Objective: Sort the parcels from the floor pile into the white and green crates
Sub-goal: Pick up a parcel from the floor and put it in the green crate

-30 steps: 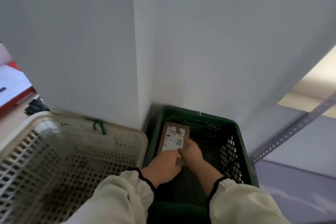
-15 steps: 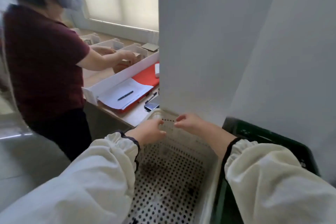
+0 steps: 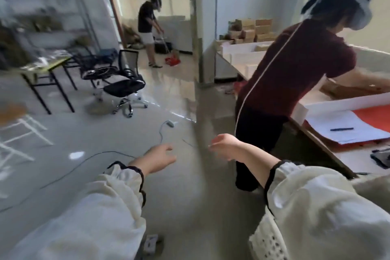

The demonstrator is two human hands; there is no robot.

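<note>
My left hand [image 3: 155,159] hovers over the grey floor with its fingers loosely spread and nothing in it. My right hand [image 3: 224,144] is beside it, fingers curled apart, also holding nothing. Only a corner of the white perforated crate [image 3: 269,240] shows at the bottom right, under my right sleeve. A small parcel with a white label [image 3: 150,244] lies on the floor at the bottom edge, partly hidden by my left sleeve. The green crate is out of view.
A person in a dark red shirt [image 3: 293,82] bends over a table [image 3: 346,154] at the right, close to my right arm. A black office chair [image 3: 123,82] and a cable [image 3: 105,154] are on the floor ahead. Another person [image 3: 148,29] sweeps far back.
A second ago both hands set a labelled parcel in the green crate. They then let go and lifted out, and my view has swung left, away from the crates towards the room.
</note>
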